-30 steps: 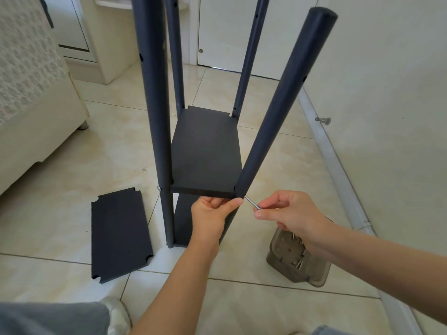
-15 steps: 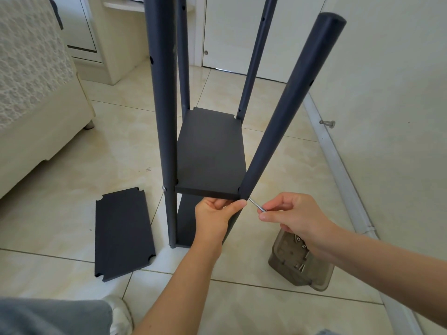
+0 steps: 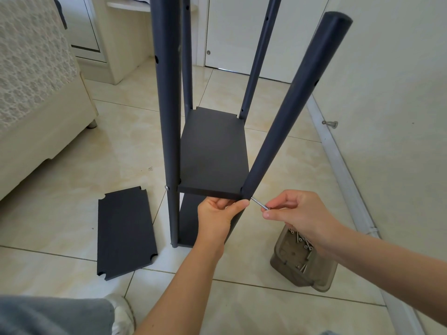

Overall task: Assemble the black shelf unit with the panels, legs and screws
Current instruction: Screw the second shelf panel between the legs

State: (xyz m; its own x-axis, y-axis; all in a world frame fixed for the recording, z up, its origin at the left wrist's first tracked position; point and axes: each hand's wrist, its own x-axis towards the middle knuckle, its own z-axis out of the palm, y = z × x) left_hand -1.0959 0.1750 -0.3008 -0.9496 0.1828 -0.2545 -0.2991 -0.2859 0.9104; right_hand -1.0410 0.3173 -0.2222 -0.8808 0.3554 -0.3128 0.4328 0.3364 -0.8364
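Starting from the near side, a shoe (image 3: pixel 121 313) is seen on the tiled floor (image 3: pixel 72 189). Just beyond it, a tray of screws (image 3: pixel 278 257) is set down under the right wrist. The right grip (image 3: pixel 297 213) is closed on the head end of a screw (image 3: pixel 260 204), whose tip is put at the near right leg (image 3: pixel 290 105). The left grip (image 3: pixel 217 216) is clamped on the front corner of the middle panel (image 3: pixel 212 153), with the thumb laid across this leg.

The leg is tilted outward at its top. It is judged that it should be pressed into the corner notch, so that both holes are brought in line. The screw should be kept level with the panel and turned by fingers first, without force. The near left leg (image 3: pixel 169 117) is already fixed with a screw head (image 3: pixel 167 187).

Room on the right is limited: the wall (image 3: pixel 387 117) and its floor rail (image 3: pixel 338 160) are near, and the tray can be knocked by the forearm. On the left, a loose panel (image 3: pixel 124 230) is laid flat, apart from the unit, and the bed (image 3: pixel 36 93) is further off. Behind the far legs (image 3: pixel 256 64), open tiles are seen up to the door (image 3: pixel 242 32).
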